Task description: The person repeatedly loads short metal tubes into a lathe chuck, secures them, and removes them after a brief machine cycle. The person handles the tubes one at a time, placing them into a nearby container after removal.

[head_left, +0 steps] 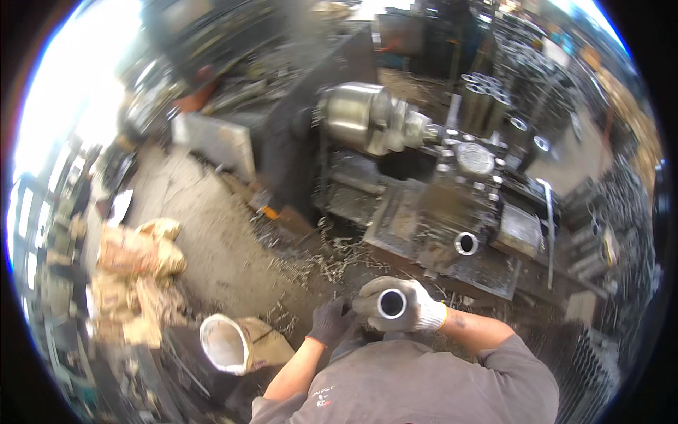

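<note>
My right hand (424, 309), in a white glove with a grey palm side, is wrapped round a short metal tube (392, 304) whose open round end faces up. Just left of the tube is my left hand (332, 321) in a dark glove. Its fingers are dark and blurred, so their grip cannot be made out. Ahead stands a metal lathe with a shiny chuck (353, 116) and a bolted tool post (474, 159). Another metal tube (466, 244) stands upright on the lathe's near side, ahead and right of my hands.
Curly metal shavings (342, 260) litter the floor and lathe base. A white-rimmed container (226, 344) stands left of my left arm, with crumpled brown sacks (141, 258) beyond. Several upright tubes (486, 92) stand at the far right. A long metal bar (549, 233) lies beside the lathe.
</note>
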`<action>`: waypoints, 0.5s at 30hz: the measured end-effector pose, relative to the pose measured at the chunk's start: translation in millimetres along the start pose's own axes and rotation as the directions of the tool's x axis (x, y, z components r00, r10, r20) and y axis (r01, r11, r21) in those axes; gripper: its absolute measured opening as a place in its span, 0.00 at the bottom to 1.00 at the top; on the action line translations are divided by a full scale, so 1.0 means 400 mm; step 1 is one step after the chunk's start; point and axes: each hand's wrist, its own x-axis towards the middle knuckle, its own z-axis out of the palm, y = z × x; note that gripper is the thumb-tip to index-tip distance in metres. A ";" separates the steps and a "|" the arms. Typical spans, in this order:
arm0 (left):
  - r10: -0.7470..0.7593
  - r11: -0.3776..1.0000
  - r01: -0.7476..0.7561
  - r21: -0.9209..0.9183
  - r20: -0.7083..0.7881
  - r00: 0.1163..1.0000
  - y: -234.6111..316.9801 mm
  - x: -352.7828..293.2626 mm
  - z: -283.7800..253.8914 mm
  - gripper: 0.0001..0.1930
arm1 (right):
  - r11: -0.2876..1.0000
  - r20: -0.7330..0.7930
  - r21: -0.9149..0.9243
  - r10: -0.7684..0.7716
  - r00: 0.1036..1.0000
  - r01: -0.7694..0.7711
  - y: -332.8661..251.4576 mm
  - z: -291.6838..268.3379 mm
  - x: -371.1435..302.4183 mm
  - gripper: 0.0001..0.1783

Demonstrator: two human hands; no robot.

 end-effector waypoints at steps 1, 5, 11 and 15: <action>-0.136 0.991 0.136 -0.018 0.004 0.991 -0.103 -0.027 0.066 0.25 | 0.995 0.055 0.083 0.044 0.998 -0.049 0.010 0.021 -0.005 0.25; -0.746 0.638 0.711 -0.296 -0.011 0.665 -0.532 -0.348 0.379 0.30 | 0.991 0.216 -0.015 0.129 0.968 -0.129 0.041 0.142 -0.001 0.25; -0.956 0.126 0.793 -0.596 0.140 0.257 -0.857 -0.994 0.812 0.34 | 0.981 0.590 -0.192 0.122 0.798 -0.008 -0.021 0.542 0.065 0.27; -0.995 -0.100 0.664 -0.741 0.089 -0.051 -0.757 -1.233 0.982 0.29 | 0.979 0.839 -0.093 -0.022 0.543 0.183 -0.141 0.845 0.068 0.28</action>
